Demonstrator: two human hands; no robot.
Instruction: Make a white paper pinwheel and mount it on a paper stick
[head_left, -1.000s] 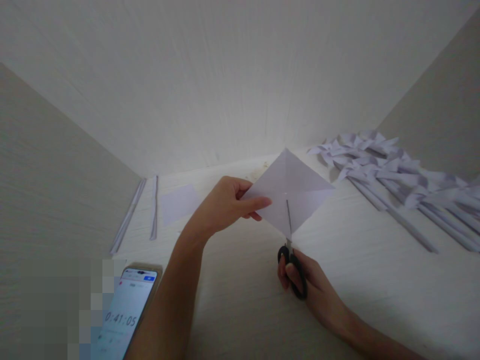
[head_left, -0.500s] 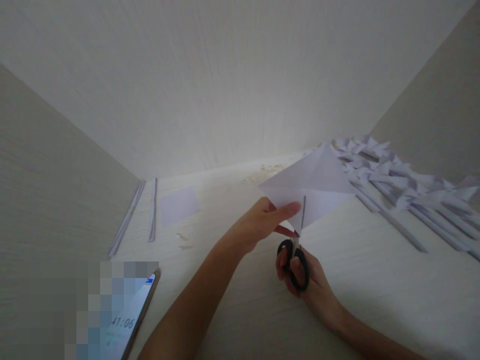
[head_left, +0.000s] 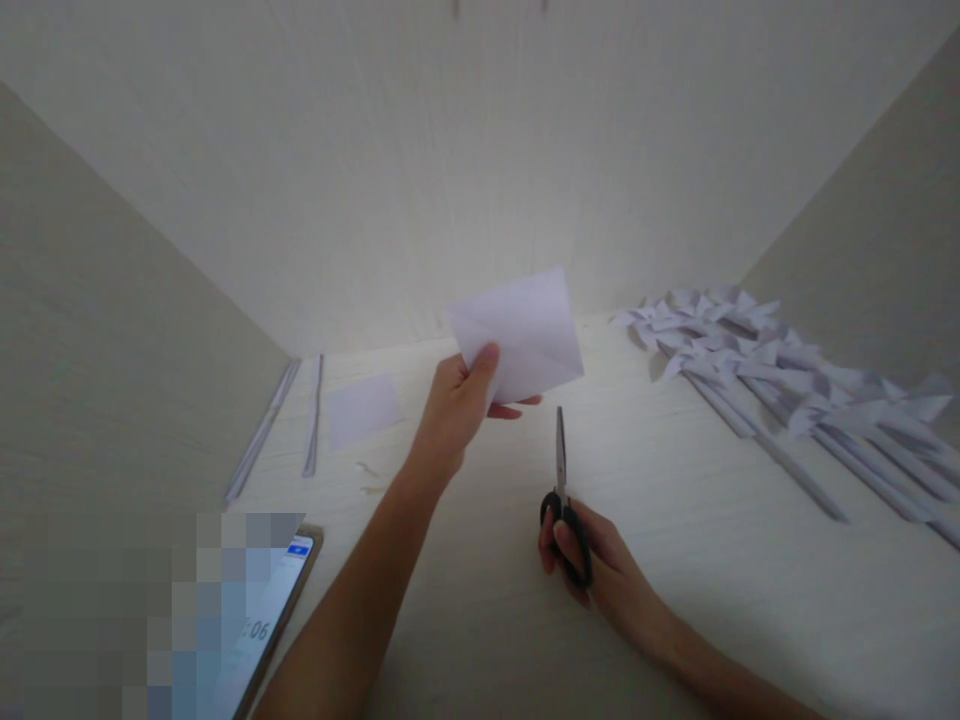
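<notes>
Since a second ago the paper square [head_left: 525,335] has swung up and away from the scissors [head_left: 564,495], and the blades, which were inside a cut, now stand free and closed below it, apart from the sheet.

Largest in view is the pale table [head_left: 675,560], walled on three sides. On its right side lies a heap of folded paper pinwheels [head_left: 780,385] on rolled sticks, too overlapped to count, seemingly laid aside out of the working space. At the far left lie two thin paper sticks [head_left: 289,430] and one flat spare square [head_left: 362,410]. One phone [head_left: 270,625] with a running timer rests at the near left edge, partly blurred.

The left hand [head_left: 454,405] pinches the creased square by its lower left corner, thumb on top, holding it in the air where the blades could reach it. The right hand [head_left: 581,560] grips the black loops of the scissors, tips pointing up.
</notes>
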